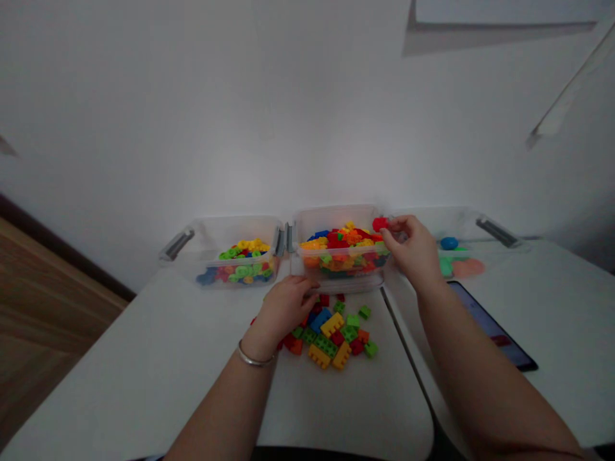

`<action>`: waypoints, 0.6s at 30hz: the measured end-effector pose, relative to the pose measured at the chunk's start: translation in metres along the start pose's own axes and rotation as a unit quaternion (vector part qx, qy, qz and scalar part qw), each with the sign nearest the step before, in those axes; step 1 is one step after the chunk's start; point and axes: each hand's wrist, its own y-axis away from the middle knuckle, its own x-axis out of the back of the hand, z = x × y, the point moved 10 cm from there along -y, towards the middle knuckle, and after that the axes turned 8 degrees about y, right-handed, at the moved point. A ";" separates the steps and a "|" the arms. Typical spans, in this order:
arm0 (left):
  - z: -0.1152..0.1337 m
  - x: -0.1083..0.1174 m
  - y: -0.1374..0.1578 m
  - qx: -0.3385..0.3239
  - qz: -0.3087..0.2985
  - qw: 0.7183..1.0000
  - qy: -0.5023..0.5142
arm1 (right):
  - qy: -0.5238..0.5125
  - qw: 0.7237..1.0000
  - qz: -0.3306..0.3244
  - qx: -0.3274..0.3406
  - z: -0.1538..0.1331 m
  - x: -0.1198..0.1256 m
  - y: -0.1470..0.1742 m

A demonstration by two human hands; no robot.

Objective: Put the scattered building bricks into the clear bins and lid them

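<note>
Item 1, right hand (412, 248): thumb and forefinger are pinching a small red piece (380, 224) at their tips, the other fingers curling in behind. The hand is hovering at the right-hand side of the middle box (331, 218), and the red piece is showing near that box's right end, just beside the heaped pieces inside; whether it is touching the rim, one cannot tell.

Item 2, left hand (287, 307): palm is facing down, fingers are bending loosely over the far left part of the block pile (327, 346). The fingertips are hiding whatever is lying beneath them, so whether they are gripping a block, one cannot tell. A silver bangle (254, 362) is circling the wrist.

Item 3, block pile: red, green, orange, blue and yellow bricks are lying loose on the white table (360, 410), in front of the middle box. A blue brick (321, 319) and a yellow brick (332, 324) are resting side by side near its centre.

Item 4, containers: the middle box, clear, is holding mixed coloured pieces; the left box (235, 227) is holding a smaller assortment; the right box (432, 221) is holding a few blue, green and orange shapes.

Item 5, phone (500, 333): it is lying face up, beyond the right forearm, its screen glowing.
</note>
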 end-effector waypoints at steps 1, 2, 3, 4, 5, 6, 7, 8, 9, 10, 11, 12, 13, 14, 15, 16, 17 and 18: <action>0.000 -0.001 0.000 -0.002 -0.004 1.000 0.002 | 0.046 0.999 -0.006 0.019 -0.006 0.000 0.001; -0.001 -0.001 -0.001 -0.004 -0.006 1.000 0.003 | 0.091 0.995 -0.012 0.037 -0.012 0.000 0.002; -0.001 -0.001 -0.001 -0.005 -0.009 1.000 0.001 | 0.129 0.990 -0.020 0.051 -0.018 -0.001 0.003; -0.002 -0.001 -0.001 -0.005 -0.011 1.000 -0.003 | 0.156 0.985 -0.029 0.064 -0.022 -0.002 0.004; -0.003 -0.001 -0.001 -0.005 -0.012 1.000 -0.007 | 0.170 0.982 -0.038 0.075 -0.026 -0.004 0.005; -0.004 -0.001 -0.001 -0.006 -0.013 1.000 -0.012 | 0.173 0.980 -0.045 0.086 -0.029 -0.005 0.006; -0.005 -0.001 -0.001 -0.006 -0.013 1.000 -0.016 | 0.169 0.980 -0.051 0.096 -0.032 -0.006 0.007; -0.007 -0.001 -0.001 -0.005 -0.014 1.000 -0.019 | 0.157 0.980 -0.055 0.106 -0.035 -0.007 0.008; -0.008 -0.001 -0.001 -0.005 -0.016 1.000 -0.020 | 0.140 0.982 -0.055 0.116 -0.038 -0.006 0.008; -0.009 -0.002 -0.001 -0.004 -0.018 1.000 -0.022 | 0.122 0.983 -0.053 0.125 -0.041 -0.003 0.008; -0.009 -0.002 -0.001 -0.003 -0.020 1.000 -0.023 | 0.104 0.984 -0.047 0.134 -0.045 0.002 0.008; -0.010 -0.003 -0.001 -0.001 -0.023 0.999 -0.024 | 0.088 0.985 -0.038 0.142 -0.050 0.008 0.008; -0.010 -0.003 0.000 0.000 -0.026 0.999 -0.025 | 0.072 0.986 -0.029 0.150 -0.055 0.015 0.008; -0.010 -0.004 0.000 0.001 -0.028 0.999 -0.027 | 0.055 0.986 -0.025 0.157 -0.061 0.021 0.009; -0.010 -0.004 0.000 0.000 -0.030 0.999 -0.028 | 0.037 0.986 -0.031 0.162 -0.067 0.027 0.010; -0.009 -0.005 0.000 -0.001 -0.033 0.999 -0.028 | 0.015 0.985 -0.050 0.165 -0.073 0.029 0.012; -0.009 -0.006 0.000 -0.005 -0.034 0.999 -0.027 | -0.006 0.981 -0.088 0.171 -0.079 0.027 0.016; -0.008 -0.006 0.000 -0.008 -0.033 0.999 -0.026 | -0.023 0.973 -0.140 0.183 -0.086 0.022 0.022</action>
